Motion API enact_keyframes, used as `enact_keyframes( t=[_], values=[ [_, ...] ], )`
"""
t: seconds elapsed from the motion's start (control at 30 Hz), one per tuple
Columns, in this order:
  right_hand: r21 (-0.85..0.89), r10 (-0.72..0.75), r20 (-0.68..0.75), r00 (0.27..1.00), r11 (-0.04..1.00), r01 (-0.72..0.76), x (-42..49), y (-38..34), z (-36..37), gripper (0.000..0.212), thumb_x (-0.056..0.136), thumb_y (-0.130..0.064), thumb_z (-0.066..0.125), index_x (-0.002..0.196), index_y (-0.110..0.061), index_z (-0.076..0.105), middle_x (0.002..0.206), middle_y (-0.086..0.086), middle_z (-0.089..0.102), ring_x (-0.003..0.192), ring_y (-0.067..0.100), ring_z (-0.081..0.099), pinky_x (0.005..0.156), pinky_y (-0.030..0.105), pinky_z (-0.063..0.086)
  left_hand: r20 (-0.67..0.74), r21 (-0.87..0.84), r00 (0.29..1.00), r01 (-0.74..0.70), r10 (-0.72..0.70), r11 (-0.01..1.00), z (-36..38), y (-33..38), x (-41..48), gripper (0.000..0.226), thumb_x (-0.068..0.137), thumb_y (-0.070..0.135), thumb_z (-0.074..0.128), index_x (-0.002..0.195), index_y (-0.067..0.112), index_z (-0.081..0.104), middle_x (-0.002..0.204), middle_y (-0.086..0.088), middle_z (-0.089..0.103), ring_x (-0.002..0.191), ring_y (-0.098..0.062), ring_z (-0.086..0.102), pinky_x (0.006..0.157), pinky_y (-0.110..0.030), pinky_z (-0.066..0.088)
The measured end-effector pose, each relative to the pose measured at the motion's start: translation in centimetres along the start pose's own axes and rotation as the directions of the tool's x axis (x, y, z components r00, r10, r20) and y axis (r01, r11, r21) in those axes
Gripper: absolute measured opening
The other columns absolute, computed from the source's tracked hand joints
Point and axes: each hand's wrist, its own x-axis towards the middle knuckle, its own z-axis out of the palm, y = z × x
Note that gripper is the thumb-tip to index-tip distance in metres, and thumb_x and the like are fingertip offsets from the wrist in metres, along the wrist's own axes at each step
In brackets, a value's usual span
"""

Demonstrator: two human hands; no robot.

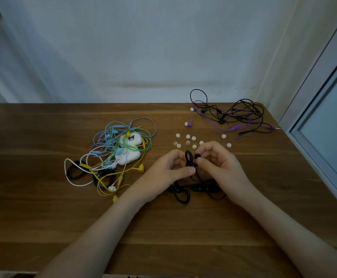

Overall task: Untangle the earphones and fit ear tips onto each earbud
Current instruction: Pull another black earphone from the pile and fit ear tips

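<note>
The left hand (pixel 173 167) and the right hand (pixel 218 162) meet just above the worktop (pixel 43 217), fingers curled. The left hand pinches the black earphones (pixel 188 157) below a small upright loop. The right hand pinches the black earbud (pixel 197 156) between thumb and fingertips; whether a tip sits on it cannot be told. The rest of that black cable (pixel 181 196) lies coiled on the worktop under the wrists, with its inline remote (pixel 203 189) between them. Just beyond the hands, loose pale ear tips (pixel 188 136) lie scattered. To the left sits a coloured tangle (pixel 111 141) of blue, green, yellow, white and black earphones, draped over two white cases (pixel 128 158). At the far right corner lies a heap of purple and black earphones (pixel 236 117), some loops rising against the wall (pixel 163 47).
</note>
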Motion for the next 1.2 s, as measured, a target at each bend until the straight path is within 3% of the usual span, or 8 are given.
enact_keyframes(
  t=[0.2,0.43,0.63,0.77,0.9,1.2],
  values=[
    [0.112,0.153,0.007,0.988,0.982,-0.153,0.3,0.3,-0.2,0.016,0.091,0.001,0.054,0.099,-0.011,0.062,0.084,0.003,0.071,0.079,0.016,0.068,0.074,0.027,0.055,-0.086,-0.025,0.996,-0.02,0.018,0.999,0.4,0.6,-0.1,0.018,0.094,0.004,0.053,0.112,0.002,0.058,0.076,0.004,0.057,0.049,0.008,0.052,0.048,-0.004,0.037],
    [0.208,0.287,0.089,0.954,0.931,-0.3,0.6,0.1,-0.2,0.012,0.093,0.001,0.05,0.1,-0.002,0.061,0.081,0.01,0.071,0.075,0.016,0.068,0.07,0.023,0.056,-0.121,0.053,0.992,0.031,-0.024,0.998,0.2,0.4,-0.1,0.014,0.093,0.011,0.058,0.106,0.01,0.064,0.074,0.006,0.058,0.051,0.006,0.05,0.047,-0.007,0.035],
    [0.239,0.372,0.148,0.916,0.885,-0.399,0.7,0.1,-0.3,0.01,0.095,-0.006,0.051,0.092,-0.007,0.06,0.077,0.007,0.071,0.07,0.014,0.066,0.063,0.022,0.054,-0.118,0.038,0.991,0.073,-0.068,0.997,0.4,0.8,-0.3,0.013,0.094,0.014,0.058,0.104,0.011,0.065,0.067,0.008,0.057,0.043,0.003,0.042,0.04,-0.01,0.029],
    [0.249,0.38,0.165,0.91,0.877,-0.411,0.8,0.1,-0.4,0.011,0.095,-0.008,0.05,0.089,-0.009,0.06,0.073,0.005,0.067,0.066,0.013,0.061,0.058,0.021,0.05,-0.096,0.025,0.992,0.084,-0.081,0.996,0.4,1.1,-0.4,0.01,0.095,0.014,0.056,0.101,0.013,0.064,0.068,0.008,0.061,0.043,0.003,0.043,0.04,-0.01,0.03],
    [0.259,0.389,0.189,0.902,0.866,-0.428,0.9,0.1,-0.6,0.012,0.095,-0.01,0.049,0.088,-0.012,0.058,0.07,0.003,0.06,0.062,0.011,0.056,0.055,0.02,0.046,-0.07,0.038,0.993,0.095,-0.092,0.995,0.4,1.3,-0.4,0.011,0.097,0.016,0.053,0.093,0.014,0.063,0.05,0.014,0.057,0.038,0.001,0.04,0.039,-0.011,0.028],
    [0.179,0.353,0.169,0.92,0.907,-0.38,0.7,0.2,-0.4,0.018,0.096,-0.011,0.048,0.083,-0.014,0.059,0.068,0.001,0.057,0.062,0.01,0.051,0.057,0.021,0.043,-0.107,0.029,0.985,0.136,-0.133,0.99,0.1,0.6,0.2,0.014,0.094,0.026,0.057,0.086,0.02,0.067,0.061,0.008,0.061,0.045,-0.006,0.04,0.041,-0.019,0.021]
  ],
)
